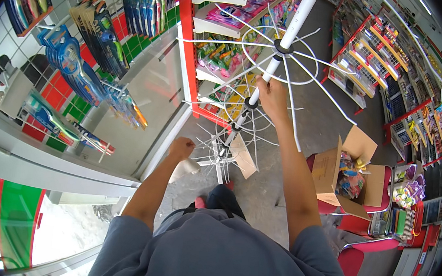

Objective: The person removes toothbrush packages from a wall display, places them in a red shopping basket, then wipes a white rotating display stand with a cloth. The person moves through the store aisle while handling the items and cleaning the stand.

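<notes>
A tall white metal display rack (301, 18) stands before me, with rings of wire prongs at several heights on its pole. My right hand (271, 96) is closed around the pole just under the upper black collar and its wire ring. Lower down and to the left, my left hand (182, 148) is loosely curled beside the tips of the lower prongs. Just beneath it shows a whitish roll or cloth (186, 169); whether the fingers hold it, I cannot tell. A flat piece of cardboard (243, 157) lies near the rack's base.
Packaged toothbrushes (76, 66) hang on a wire grid at the left. Behind the rack stands a red-framed shelf (217, 30) of packets. An open cardboard box (325, 172) of packets rests on a red chair (380, 189) at the right. Stocked shelves (371, 53) stand beyond.
</notes>
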`<move>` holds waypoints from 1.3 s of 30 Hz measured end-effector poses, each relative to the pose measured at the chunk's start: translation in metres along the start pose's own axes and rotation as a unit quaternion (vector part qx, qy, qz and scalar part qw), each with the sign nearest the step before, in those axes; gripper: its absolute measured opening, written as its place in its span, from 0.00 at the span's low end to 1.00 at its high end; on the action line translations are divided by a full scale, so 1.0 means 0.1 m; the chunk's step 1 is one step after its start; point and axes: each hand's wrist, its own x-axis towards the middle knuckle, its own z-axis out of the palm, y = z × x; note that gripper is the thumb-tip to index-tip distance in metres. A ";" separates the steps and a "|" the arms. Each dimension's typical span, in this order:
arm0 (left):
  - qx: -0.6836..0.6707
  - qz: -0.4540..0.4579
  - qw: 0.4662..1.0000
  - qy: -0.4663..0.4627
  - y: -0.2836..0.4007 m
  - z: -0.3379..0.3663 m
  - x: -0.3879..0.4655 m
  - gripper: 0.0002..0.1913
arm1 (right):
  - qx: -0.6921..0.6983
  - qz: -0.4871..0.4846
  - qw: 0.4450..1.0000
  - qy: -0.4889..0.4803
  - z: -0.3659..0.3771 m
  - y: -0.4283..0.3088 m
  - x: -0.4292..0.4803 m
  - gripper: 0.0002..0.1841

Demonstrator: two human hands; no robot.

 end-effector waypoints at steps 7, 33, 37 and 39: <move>0.011 0.001 1.000 0.020 0.06 -0.04 0.13 0.09 | -0.059 0.028 0.998 0.023 0.09 0.05 0.19 0.18; -0.009 0.008 1.000 -0.013 0.15 0.03 0.42 0.08 | -0.120 0.029 0.992 -0.006 0.08 0.03 0.45 0.20; 0.009 0.025 1.000 -0.010 0.19 0.04 0.47 0.08 | -0.159 0.044 0.986 0.002 0.06 0.06 0.50 0.20; 0.009 0.027 1.000 -0.014 0.23 0.06 0.51 0.09 | -0.156 0.063 0.986 0.009 0.06 0.07 0.53 0.20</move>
